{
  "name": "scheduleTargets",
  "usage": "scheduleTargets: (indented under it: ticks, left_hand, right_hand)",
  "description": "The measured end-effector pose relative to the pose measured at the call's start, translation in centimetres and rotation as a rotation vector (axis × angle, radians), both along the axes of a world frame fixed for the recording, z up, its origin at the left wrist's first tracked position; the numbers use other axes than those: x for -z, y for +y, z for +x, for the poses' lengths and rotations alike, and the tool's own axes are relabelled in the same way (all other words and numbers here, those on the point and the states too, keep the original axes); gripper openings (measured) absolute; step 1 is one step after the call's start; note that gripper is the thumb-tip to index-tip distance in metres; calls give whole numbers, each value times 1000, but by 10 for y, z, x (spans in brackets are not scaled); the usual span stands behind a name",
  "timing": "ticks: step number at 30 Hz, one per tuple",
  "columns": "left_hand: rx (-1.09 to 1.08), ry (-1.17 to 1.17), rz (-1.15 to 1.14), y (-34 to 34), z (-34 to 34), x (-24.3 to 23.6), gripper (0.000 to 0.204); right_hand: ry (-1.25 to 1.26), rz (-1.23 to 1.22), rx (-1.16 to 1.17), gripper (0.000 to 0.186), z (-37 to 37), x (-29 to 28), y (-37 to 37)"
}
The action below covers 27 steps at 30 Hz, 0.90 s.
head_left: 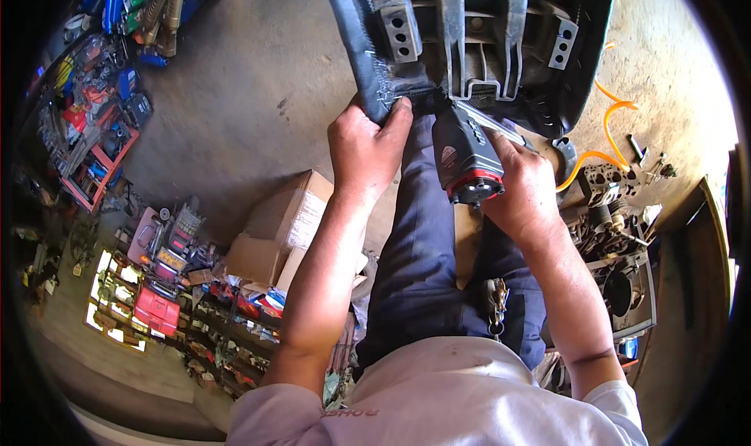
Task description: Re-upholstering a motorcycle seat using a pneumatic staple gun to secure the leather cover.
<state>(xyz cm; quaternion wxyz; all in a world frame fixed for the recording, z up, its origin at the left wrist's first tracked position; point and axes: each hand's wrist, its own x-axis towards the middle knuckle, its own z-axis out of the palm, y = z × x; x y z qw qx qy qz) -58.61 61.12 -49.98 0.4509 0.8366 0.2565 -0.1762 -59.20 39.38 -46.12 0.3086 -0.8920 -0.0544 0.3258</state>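
Observation:
A black seat [540,55], perhaps from a motorcycle, is turned underside up at the top, with metal brackets on its base. Its dark cover is folded over the rim, and staples show along that edge. My left hand [364,145] grips the cover's near left corner, thumb on top. In my right hand [522,172] is a black and red staple gun [469,149], its nose against or very close to the seat's near edge. The exact contact point is hidden by the tool. An orange coiled air hose [606,125] runs beside the right hand.
Left of me stand a cardboard box [274,231], a red toolbox [156,311] and a red metal rack [98,160] with loose parts. Metal engine parts [614,219] lie at right beside a grey metal frame [645,289]. Bottles [160,16] stand at far left.

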Motion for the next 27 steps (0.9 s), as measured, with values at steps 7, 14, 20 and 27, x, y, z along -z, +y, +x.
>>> scheduleTargets:
  ticks: [7,14,20,27]
  left_hand:
    - [31,51,7,1,2,3,30]
    - [40,73,-35,10,-1,12,32]
    - [42,73,-60,12,2,4,20]
    - [74,122,-61,17,10,-6,28]
  right_hand:
    - [135,-118,41,58,15,3,15]
    - [114,-117,28,38,14,4,18]
    - [28,-48,20,46,9,0,14]
    - [-41,82,-32,63,-15,-24,11]
